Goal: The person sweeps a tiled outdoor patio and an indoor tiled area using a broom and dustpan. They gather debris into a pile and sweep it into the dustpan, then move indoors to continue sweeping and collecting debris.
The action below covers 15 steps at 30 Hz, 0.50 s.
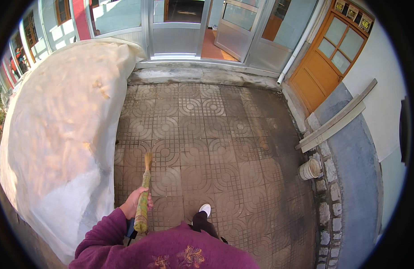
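One slender broom with a yellow-green patterned wrapping (146, 180) is resting inside the left hand (134, 203), whose fingers are curling snugly around its shaft. Its long axis is running almost straight away from the body: the frayed, tan bristle tuft (148, 161) is pointing ahead of the fingers, while the thicker, blunt end is reaching back behind them. The right hand is lying out of view, so I cannot tell its fingers' state.

Just behind the gripping fingers, a dark blue object (131, 229) is partly hiding beside the broom; its kind is unclear. A soft plum-purple sleeve (101, 231) is covering the forearm. Ahead and rightward of the fingers, grey-brown square paving tiles (243, 179) are showing grooved circles and grids. Leftward, a wrinkled, whitish translucent sheet (68, 116) is draping over a rounded bulk. Rightward, a smooth white shoe (205, 209) is showing; well beyond it, a pale round bucket (309, 169) is standing beside rough stones (324, 213).
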Each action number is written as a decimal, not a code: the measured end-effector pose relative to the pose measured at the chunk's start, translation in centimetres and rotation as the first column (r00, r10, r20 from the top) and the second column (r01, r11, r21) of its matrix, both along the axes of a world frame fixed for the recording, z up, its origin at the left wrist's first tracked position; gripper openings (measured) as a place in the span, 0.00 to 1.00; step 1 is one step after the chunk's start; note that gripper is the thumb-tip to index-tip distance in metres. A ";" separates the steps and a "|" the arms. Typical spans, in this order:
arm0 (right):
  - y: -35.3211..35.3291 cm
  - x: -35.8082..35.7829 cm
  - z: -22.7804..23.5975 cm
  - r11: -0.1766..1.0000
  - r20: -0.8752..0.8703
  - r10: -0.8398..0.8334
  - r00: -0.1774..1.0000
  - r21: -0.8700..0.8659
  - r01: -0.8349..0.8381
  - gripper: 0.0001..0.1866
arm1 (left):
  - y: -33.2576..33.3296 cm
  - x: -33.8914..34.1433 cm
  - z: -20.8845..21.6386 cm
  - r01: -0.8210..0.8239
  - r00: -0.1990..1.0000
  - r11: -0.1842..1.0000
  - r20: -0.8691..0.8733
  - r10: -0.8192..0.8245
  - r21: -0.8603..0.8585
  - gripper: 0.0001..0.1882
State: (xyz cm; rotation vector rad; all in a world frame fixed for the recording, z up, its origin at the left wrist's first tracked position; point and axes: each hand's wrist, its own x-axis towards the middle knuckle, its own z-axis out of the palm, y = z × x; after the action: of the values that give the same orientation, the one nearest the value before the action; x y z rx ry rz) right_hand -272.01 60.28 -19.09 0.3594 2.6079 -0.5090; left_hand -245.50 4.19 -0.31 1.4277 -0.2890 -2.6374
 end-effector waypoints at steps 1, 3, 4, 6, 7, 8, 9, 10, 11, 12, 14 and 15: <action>-0.3 -2.6 -0.2 1.000 0.003 -0.005 1.000 0.000 0.005 0.15 | -0.7 -2.3 0.8 0.015 1.000 0.999 -0.007 -0.016 -0.045 0.14; -0.4 -7.3 0.0 1.000 -0.003 -0.022 1.000 0.008 0.022 0.15 | -2.3 -7.1 2.5 0.020 1.000 0.996 0.008 -0.019 -0.082 0.14; -0.3 -9.5 0.1 1.000 -0.007 -0.022 1.000 0.016 0.023 0.15 | -3.2 -9.3 3.0 -0.028 1.000 0.993 0.005 0.029 -0.112 0.13; 0.1 -14.0 0.5 0.999 -0.023 -0.016 1.000 0.032 0.017 0.15 | -5.1 -13.5 3.6 -0.162 0.987 0.980 -0.033 0.159 -0.119 0.13; 0.2 -16.0 0.8 0.999 -0.034 -0.015 0.999 0.037 0.016 0.14 | -6.2 -15.4 4.1 -0.192 0.981 0.975 -0.052 0.188 -0.108 0.12; 0.2 -18.1 0.9 0.999 -0.047 -0.011 0.999 0.042 0.013 0.14 | -7.5 -16.9 4.4 -0.212 0.972 0.970 -0.128 0.196 -0.123 0.12; 0.1 -20.0 1.2 0.999 -0.062 -0.010 0.998 0.049 0.013 0.14 | -9.1 -18.5 4.8 -0.232 0.958 0.963 -0.206 0.202 -0.137 0.13; 0.0 -21.9 1.4 0.999 -0.075 -0.006 0.997 0.051 0.010 0.14 | -10.8 -20.3 5.0 -0.255 0.937 0.957 -0.281 0.209 -0.140 0.13; -0.2 -23.7 1.8 0.998 -0.091 -0.006 0.996 0.056 0.012 0.14 | -12.6 -22.2 5.2 -0.296 0.910 0.936 -0.352 0.217 -0.189 0.14; -0.6 -25.6 2.1 0.998 -0.108 -0.006 0.994 0.060 0.013 0.14 | -14.7 -24.2 5.3 -0.338 0.877 0.919 -0.421 0.230 -0.204 0.15; -2.4 -29.3 2.5 0.997 -0.130 -0.014 0.991 0.076 0.024 0.13 | -19.0 -28.1 5.4 -0.419 0.792 0.880 -0.564 0.234 -0.222 0.16; -3.9 -31.3 2.5 0.996 -0.143 -0.019 0.990 0.081 0.031 0.13 | -21.0 -29.5 5.1 -0.441 0.759 0.881 -0.596 0.262 -0.174 0.16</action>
State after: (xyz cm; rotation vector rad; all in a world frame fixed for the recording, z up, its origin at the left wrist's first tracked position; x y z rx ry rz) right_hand -303.27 56.40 -16.63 0.3968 2.7716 -0.4497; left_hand -275.03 -16.84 4.83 0.5035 -0.2993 -2.4073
